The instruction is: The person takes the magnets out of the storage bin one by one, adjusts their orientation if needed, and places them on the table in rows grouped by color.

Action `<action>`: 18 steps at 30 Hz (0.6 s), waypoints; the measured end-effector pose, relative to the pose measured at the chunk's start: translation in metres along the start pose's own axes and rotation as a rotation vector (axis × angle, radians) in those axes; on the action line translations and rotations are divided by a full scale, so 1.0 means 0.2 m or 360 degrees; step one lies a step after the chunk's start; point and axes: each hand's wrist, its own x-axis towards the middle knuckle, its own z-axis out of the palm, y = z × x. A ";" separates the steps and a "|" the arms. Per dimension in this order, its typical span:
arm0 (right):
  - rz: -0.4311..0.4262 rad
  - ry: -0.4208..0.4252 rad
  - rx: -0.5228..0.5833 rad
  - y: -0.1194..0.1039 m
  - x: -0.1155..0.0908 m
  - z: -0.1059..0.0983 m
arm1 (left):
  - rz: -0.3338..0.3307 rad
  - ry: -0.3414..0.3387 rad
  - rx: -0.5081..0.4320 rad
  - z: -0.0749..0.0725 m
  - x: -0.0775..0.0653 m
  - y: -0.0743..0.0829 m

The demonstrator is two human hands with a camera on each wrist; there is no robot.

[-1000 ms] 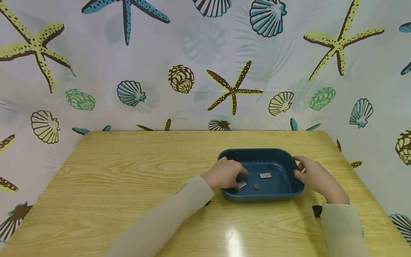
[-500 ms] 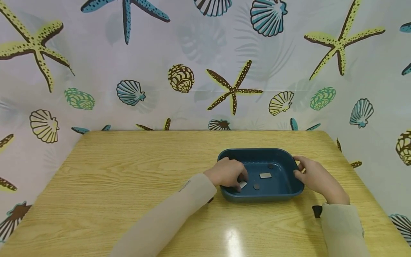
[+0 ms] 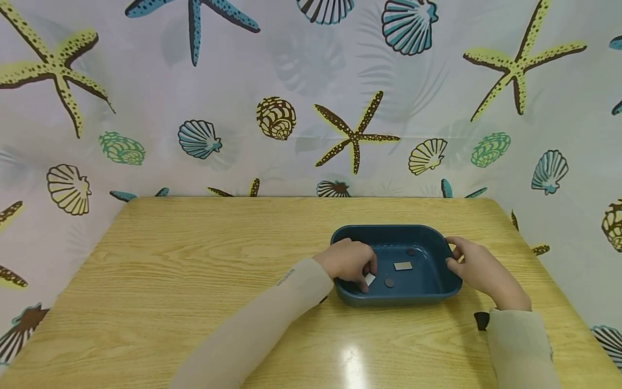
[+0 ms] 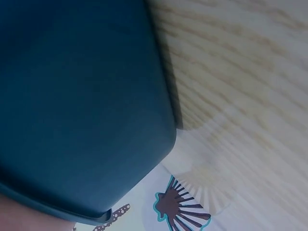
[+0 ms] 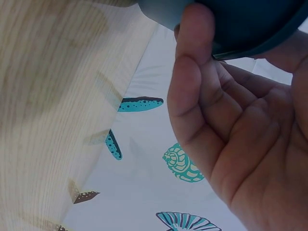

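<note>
A dark blue oval basin (image 3: 423,296) stands on the wooden table, right of the middle. Reaching over its left rim, my left hand (image 3: 346,261) has its thumb and fingers curled down near the basin's floor. Between them a small whitish rectangular piece (image 3: 370,279) is pinched, partly hidden by the fingers. My right hand (image 3: 478,267) grips the basin's right rim, thumb inside and fingers outside. In the right wrist view, fingers (image 5: 195,36) press the basin's outer wall. The left wrist view shows mainly the basin's outer side (image 4: 91,106).
Lying on the basin's floor are a flat silvery rectangle (image 3: 403,266), a grey disc (image 3: 389,282) and a darker disc (image 3: 411,252). The wooden table (image 3: 194,254) extends left. A patterned cloth with starfish and shells (image 3: 291,173) hangs behind it.
My left hand has shifted slightly right and its fingers have closed in on the whitish piece, which has tilted and moved a little right. The right hand stays at the rim.
</note>
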 end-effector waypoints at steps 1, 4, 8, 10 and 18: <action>0.0001 0.0002 0.0001 0.00 0.00 0.00 | 0.0000 -0.0002 0.0001 0.00 0.00 0.00; 0.0001 0.0002 0.0003 0.00 0.00 0.00 | -0.0001 -0.0004 0.0001 0.00 0.01 0.00; 0.0003 -0.0001 0.0013 0.00 0.00 0.01 | 0.0015 0.0003 0.0004 0.00 0.01 0.00; 0.0004 -0.0005 0.0013 0.01 0.00 0.00 | 0.0030 0.0011 -0.0005 0.00 0.00 0.00; -0.0004 0.0002 0.0004 0.01 0.00 0.01 | 0.0138 0.0069 -0.0072 -0.01 -0.01 -0.01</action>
